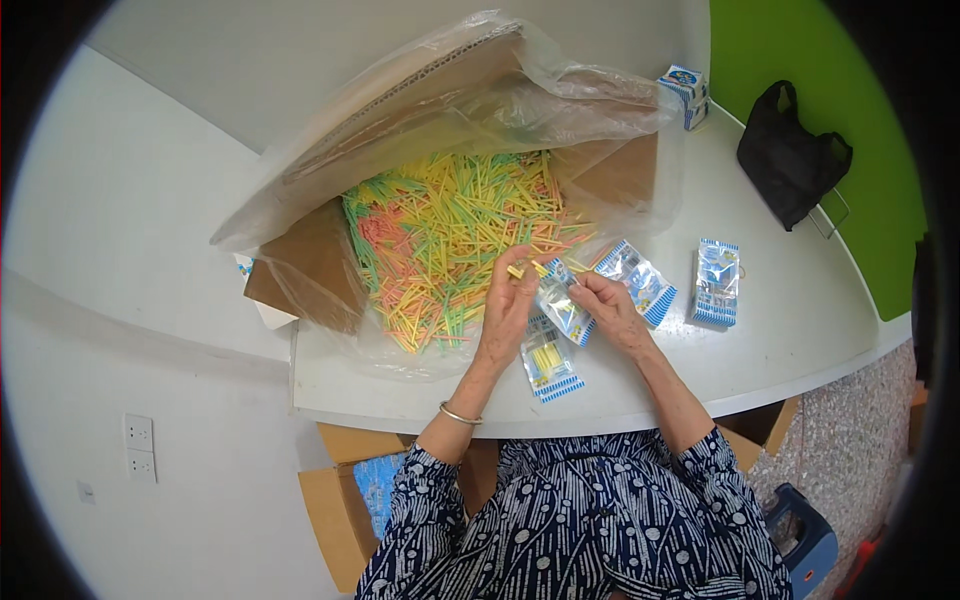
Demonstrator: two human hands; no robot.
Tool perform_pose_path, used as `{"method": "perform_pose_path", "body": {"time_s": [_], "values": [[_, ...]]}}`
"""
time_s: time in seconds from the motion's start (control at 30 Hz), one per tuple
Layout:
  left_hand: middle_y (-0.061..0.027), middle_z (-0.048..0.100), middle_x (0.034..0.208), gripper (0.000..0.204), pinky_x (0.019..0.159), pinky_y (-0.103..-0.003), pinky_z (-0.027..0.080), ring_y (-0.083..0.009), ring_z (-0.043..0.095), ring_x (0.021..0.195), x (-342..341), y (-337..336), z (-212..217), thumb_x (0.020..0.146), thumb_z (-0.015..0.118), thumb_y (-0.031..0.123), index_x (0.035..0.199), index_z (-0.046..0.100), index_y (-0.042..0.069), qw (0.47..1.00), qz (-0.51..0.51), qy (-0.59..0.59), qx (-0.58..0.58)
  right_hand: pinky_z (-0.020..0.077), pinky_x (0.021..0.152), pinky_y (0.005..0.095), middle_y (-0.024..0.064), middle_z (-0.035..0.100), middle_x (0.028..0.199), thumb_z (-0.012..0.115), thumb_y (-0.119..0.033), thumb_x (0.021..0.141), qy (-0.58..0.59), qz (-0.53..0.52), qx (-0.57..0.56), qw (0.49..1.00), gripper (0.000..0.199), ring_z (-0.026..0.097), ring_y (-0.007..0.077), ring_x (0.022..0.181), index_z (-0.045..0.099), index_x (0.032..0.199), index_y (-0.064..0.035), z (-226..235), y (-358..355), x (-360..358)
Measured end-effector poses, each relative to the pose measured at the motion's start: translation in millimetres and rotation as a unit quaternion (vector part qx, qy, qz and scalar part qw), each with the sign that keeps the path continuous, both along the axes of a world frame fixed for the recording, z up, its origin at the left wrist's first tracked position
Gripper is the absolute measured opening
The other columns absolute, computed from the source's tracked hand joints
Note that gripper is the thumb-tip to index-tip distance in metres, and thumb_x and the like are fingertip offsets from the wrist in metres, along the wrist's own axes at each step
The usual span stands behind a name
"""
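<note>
My left hand (508,305) pinches a few short yellow sticks (516,271) at the upper edge of a small packet. That clear packet (562,308), with blue-and-white striped ends, is gripped along its right side by my right hand (612,312). Just below lies another packet (548,362) with yellow sticks showing through it. Beyond my right hand are more flat packets (637,280), partly covered by it. To the left and far side, a plastic-lined carton (605,175) holds a heap of yellow, green and pink sticks (455,235).
A stack of packets (716,283) rests on the white table (640,385) at the right. Small blue-and-white boxes (685,92) and a black bag (792,155) stand farther back. Below the table edge are an open carton (335,515) and a blue stool (812,545).
</note>
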State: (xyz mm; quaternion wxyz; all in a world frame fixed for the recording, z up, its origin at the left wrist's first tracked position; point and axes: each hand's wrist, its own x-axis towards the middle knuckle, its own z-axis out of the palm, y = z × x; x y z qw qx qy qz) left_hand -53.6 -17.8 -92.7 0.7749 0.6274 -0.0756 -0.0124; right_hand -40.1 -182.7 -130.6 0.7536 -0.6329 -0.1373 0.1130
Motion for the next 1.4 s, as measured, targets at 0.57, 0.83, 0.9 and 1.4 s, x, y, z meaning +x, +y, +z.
{"method": "perform_pose_path", "body": {"time_s": [0.57,0.83,0.9,1.4], "values": [[-0.0052,0.060,0.103,0.030,0.076,-0.023,0.047,-0.0090,0.056,0.091,2,13,16,0.086,0.061,0.007,0.114,0.052,0.001,0.985,-0.044,0.022,0.164,0.0424,0.068,0.0201,-0.0034,0.062,0.085,0.066,-0.023,0.087,0.068,0.148,-0.053,0.985,0.027,0.052,0.0020,0.077,0.065,0.102,-0.0002,8,-10,-6],[-0.0022,0.059,0.098,0.030,0.079,-0.023,0.045,-0.0079,0.054,0.090,5,16,19,0.081,0.069,0.008,0.106,0.054,0.002,0.944,-0.104,-0.034,0.312,0.0287,0.047,0.0216,-0.0081,0.054,0.062,0.072,-0.025,0.082,0.057,0.171,-0.104,0.978,0.024,0.041,-0.0002,0.057,0.069,0.074,-0.0030,-2,-15,-6],[-0.0022,0.058,0.096,0.030,0.078,-0.025,0.044,-0.0086,0.053,0.090,3,14,21,0.080,0.069,0.011,0.104,0.054,0.001,0.933,-0.105,-0.063,0.338,0.0274,0.046,0.0221,-0.0083,0.052,0.060,0.072,-0.025,0.081,0.058,0.180,-0.080,0.979,0.025,0.040,-0.0001,0.056,0.069,0.071,-0.0034,6,-15,-8],[-0.0093,0.061,0.097,0.035,0.077,-0.029,0.046,-0.0182,0.059,0.087,-17,21,22,0.079,0.070,0.017,0.106,0.056,0.000,0.918,-0.120,-0.058,0.373,0.0412,0.055,0.0277,0.0014,0.058,0.059,0.073,-0.037,0.078,0.051,0.228,-0.148,0.961,0.039,0.050,0.0113,0.056,0.064,0.071,0.0007,14,-18,-14]]}}
